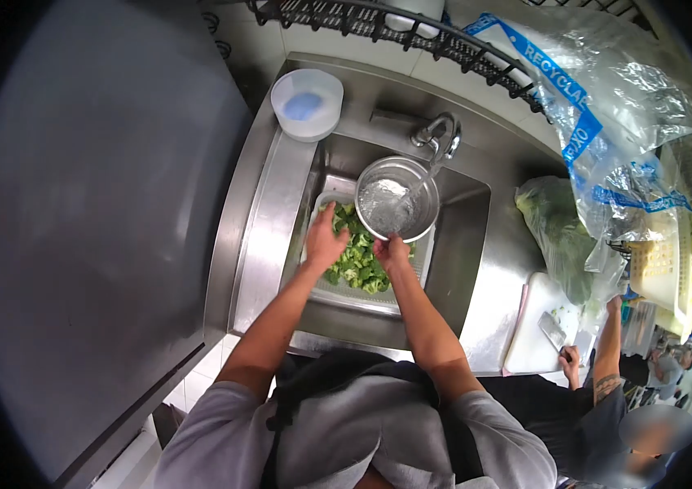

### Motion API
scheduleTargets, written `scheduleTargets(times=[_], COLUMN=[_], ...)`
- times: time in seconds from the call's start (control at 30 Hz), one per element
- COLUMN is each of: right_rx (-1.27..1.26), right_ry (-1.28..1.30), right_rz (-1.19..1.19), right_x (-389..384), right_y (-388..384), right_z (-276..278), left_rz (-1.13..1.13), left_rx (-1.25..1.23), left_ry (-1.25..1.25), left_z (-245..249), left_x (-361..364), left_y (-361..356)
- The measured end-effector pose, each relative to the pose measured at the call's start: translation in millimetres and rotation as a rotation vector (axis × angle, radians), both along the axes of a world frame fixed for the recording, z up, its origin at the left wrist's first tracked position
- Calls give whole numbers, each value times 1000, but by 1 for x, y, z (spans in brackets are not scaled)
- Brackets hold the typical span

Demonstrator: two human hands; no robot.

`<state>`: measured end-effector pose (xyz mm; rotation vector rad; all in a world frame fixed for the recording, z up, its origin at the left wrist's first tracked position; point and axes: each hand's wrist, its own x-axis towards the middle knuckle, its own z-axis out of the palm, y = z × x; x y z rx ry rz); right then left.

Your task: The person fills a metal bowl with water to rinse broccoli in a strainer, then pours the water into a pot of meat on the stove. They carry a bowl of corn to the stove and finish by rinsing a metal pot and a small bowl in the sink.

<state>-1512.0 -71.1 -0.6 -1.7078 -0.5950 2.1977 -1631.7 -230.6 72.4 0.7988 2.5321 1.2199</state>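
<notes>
My right hand (392,251) grips the near rim of a round metal bowl (373,231). Water from the faucet (442,134) runs into the bowl, which has water in it. Below lies a perforated tray (338,298) of cut broccoli (360,262) in the sink. My left hand (326,241) rests at the left side of the broccoli, fingers apart and touching the pieces. The bowl hides part of the tray and of the broccoli.
A translucent white tub (308,134) stands at the sink's back left corner. Bagged greens (556,228) lie on the right counter. A co-worker's hand (570,363) holds a knife (553,330) over a white cutting board (527,349). A black rack (411,30) hangs above.
</notes>
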Motion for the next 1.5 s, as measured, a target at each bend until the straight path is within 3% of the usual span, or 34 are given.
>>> scheduleTargets(times=[0.07, 0.13, 0.17, 0.27, 0.3, 0.4, 0.53, 0.6, 0.77, 0.87, 1.03, 1.5], right_rx=[-3, 27, 33, 103, 189, 562, 1478, 1674, 1917, 1805, 1973, 2053], right_ry=[52, 59, 100, 71, 59, -276, -590, -745, -796, -663, -477, -537], right_rz=[39, 87, 142, 227, 305, 787, 898, 867, 990, 1104, 1063, 852], right_x=[2, 6, 9, 20, 27, 47, 72, 63, 57, 56, 59, 99], right_y=[-1, -1, 1, -3, -5, 4, 6, -5, -13, -6, 1, -56], right_z=[3, 6, 4, 26, 39, 42, 63, 115, 131, 121, 140, 246], left_rz=[58, 40, -56, 95, 76, 85, 52, 77, 69, 38, -125, -455], left_rx=[77, 100, 100, 265, 219, 250, 281, 311, 329, 294, 299, 177], left_ry=[-646, -937, -907, -1251, -1277, -1268, -1235, -1269, -1311, -1315, -1340, -972], left_z=[-44, -23, -38, -55, -60, -74, -59, -33, 0, 13, 38, 154], left_x=[2, 11, 13, 10, 8, 4, 3, 2, 1, -2, -12, -3], left_y=[31, 52, 62, 81, 85, 93, 90, 90, 79, 73, 63, 33])
